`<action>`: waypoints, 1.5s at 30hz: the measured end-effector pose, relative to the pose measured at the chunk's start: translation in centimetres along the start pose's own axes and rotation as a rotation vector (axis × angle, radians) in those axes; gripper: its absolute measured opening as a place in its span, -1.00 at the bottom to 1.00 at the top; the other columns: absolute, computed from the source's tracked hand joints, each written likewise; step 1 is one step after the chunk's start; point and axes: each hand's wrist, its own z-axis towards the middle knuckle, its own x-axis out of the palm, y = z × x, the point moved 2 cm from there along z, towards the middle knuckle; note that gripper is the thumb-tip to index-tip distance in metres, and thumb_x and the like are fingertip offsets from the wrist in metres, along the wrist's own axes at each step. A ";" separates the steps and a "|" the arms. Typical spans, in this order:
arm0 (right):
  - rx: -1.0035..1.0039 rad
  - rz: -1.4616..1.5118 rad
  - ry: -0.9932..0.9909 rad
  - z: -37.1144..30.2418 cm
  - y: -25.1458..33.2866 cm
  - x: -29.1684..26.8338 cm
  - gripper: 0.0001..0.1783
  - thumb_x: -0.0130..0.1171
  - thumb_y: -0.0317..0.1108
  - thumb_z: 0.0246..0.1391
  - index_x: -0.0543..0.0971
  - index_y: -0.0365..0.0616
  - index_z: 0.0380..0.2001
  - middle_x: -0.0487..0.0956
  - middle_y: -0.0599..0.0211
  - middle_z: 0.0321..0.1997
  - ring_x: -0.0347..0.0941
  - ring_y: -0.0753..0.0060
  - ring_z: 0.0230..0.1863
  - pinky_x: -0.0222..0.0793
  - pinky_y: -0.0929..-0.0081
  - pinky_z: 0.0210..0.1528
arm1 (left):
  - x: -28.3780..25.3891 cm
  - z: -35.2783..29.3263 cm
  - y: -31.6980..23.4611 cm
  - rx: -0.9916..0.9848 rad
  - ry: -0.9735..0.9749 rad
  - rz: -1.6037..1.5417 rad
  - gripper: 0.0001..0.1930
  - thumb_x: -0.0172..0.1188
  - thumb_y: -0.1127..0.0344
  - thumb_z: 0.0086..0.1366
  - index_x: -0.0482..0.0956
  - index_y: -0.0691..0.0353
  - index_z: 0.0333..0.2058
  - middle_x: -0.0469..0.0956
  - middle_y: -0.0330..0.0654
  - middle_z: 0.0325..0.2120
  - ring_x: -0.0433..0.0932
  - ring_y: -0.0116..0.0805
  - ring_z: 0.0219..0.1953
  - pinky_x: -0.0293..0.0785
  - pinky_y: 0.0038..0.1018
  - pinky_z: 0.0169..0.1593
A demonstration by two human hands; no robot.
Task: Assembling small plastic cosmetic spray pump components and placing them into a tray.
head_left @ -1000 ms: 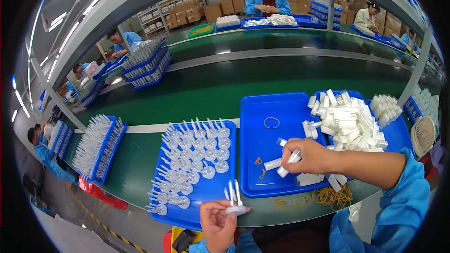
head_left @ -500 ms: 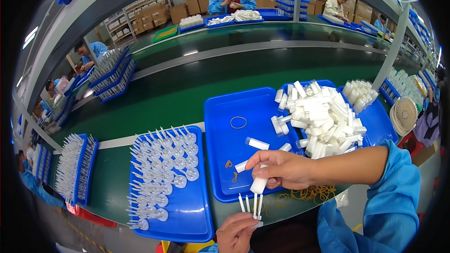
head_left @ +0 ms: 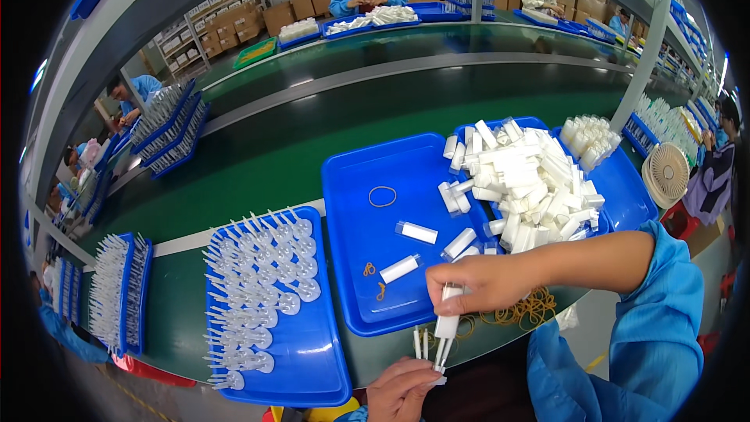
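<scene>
Near the front edge of the bench my left hand is closed around the base of a part with several thin white prongs pointing up. The base is mostly hidden by the fingers. Right above it, my right hand grips a white tube, upright and slightly tilted. The tube's lower end meets the tops of some prongs; other prongs stand beside it. A few loose white tubes with clear ends lie in the blue tray beyond my hands, with rubber bands.
A heap of white tubes fills the tray at right. A blue tray at left carries rows of clear pronged parts. Loose rubber bands lie by my right wrist. A small fan stands at far right; co-workers sit across the belt.
My right hand has moved down and slightly right with the white tube, nearer the prongs. The tube now stands more upright. The view has shifted a little.
</scene>
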 end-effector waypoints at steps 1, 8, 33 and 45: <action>0.012 -0.047 0.025 -0.2 0.2 0.1 -0.76 0.00 -0.19 0.16 0.35 -0.13 -0.28 0.48 0.34 -0.40 0.35 0.55 -0.39 0.24 0.54 -0.39 | 0.1 -0.1 0.2 -0.007 0.014 -0.004 -0.94 0.17 0.53 0.11 0.54 0.32 -0.39 0.54 -0.06 -0.45 0.52 -0.19 -0.38 0.43 -0.42 -0.26; 0.004 -0.041 0.031 -1.0 0.4 1.0 -0.76 0.00 -0.19 0.17 0.34 -0.14 -0.29 0.49 0.28 -0.40 0.38 0.52 -0.39 0.24 0.51 -0.40 | 0.6 -0.6 -0.4 0.113 0.004 0.160 -0.87 0.19 0.62 -0.01 0.60 0.27 -0.46 0.54 -0.07 -0.46 0.51 -0.13 -0.39 0.44 -0.38 -0.26; -0.128 -1.300 -0.038 7.8 -2.7 -0.7 -0.69 0.01 -0.18 0.08 0.50 -0.20 -0.25 0.52 0.19 -0.30 0.46 0.17 -0.17 0.37 0.29 -0.14 | -1.2 -0.9 -0.3 -0.025 -0.286 -0.056 -0.83 0.15 0.54 0.10 0.44 0.32 -0.29 0.42 0.00 -0.17 0.26 -0.13 0.06 0.18 -0.25 0.08; 0.073 0.535 -0.081 5.1 -1.4 -0.8 -0.74 0.20 -0.29 0.04 0.51 -0.24 -0.25 0.45 0.40 -0.40 0.25 0.69 -0.48 0.15 0.69 -0.47 | -1.1 0.3 -0.4 0.091 -0.234 0.212 -0.92 0.13 0.48 0.13 0.52 0.25 -0.36 0.50 -0.18 -0.42 0.38 -0.24 -0.20 0.06 -0.17 0.12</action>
